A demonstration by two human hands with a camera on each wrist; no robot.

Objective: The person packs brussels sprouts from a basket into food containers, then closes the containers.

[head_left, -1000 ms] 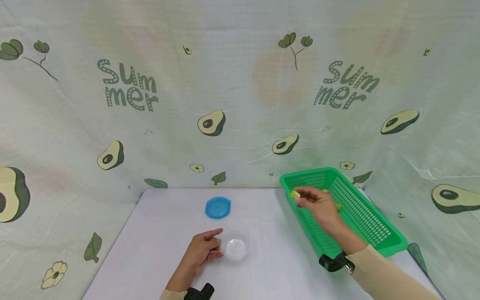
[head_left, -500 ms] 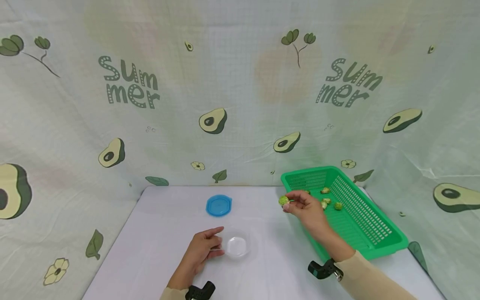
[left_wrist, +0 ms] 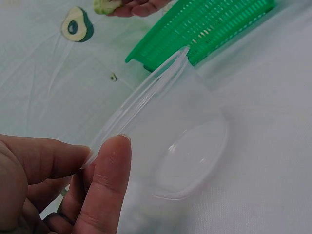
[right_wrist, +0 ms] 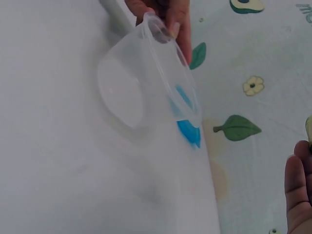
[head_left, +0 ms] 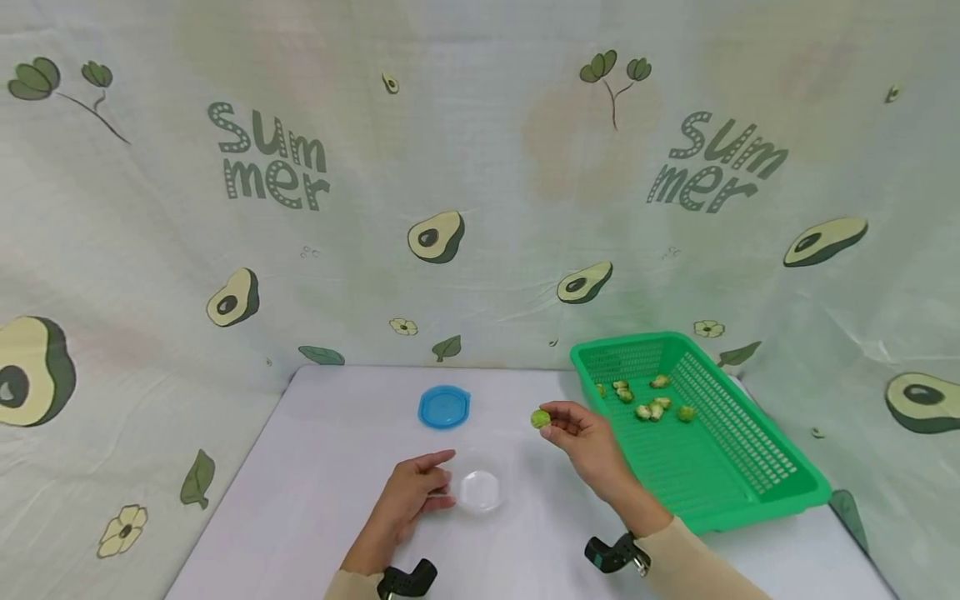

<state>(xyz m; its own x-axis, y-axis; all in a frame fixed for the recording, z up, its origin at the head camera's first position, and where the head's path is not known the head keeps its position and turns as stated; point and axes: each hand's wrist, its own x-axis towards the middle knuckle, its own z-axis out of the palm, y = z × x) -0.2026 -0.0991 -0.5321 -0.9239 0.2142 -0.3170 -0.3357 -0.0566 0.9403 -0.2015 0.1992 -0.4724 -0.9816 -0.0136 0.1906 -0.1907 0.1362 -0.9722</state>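
My left hand [head_left: 414, 493] pinches the rim of a clear plastic container [left_wrist: 195, 141], with the thumb and a finger on its edge. The container [head_left: 480, 490] is see-through and has nothing inside. Between the fingertips of my right hand [head_left: 587, 442] is a small green Brussels sprout [head_left: 540, 418], held up over the table to the right of the container. In the right wrist view only the fingers [right_wrist: 296, 190] show at the right edge, and the sprout is mostly cut off. Several more Brussels sprouts [head_left: 655, 408] lie in the green plastic basket [head_left: 720, 467] on the right.
A blue lid [head_left: 444, 407] lies on the white table [head_left: 337, 433] behind the container. The basket's raised wall stands close to my right forearm. A printed cloth [head_left: 495, 167] hangs along the table's back edge.
My right hand has carried the Brussels sprout from over the basket leftward and nearer, toward the container. The sprouts in the basket have come into view. My left hand keeps its hold.
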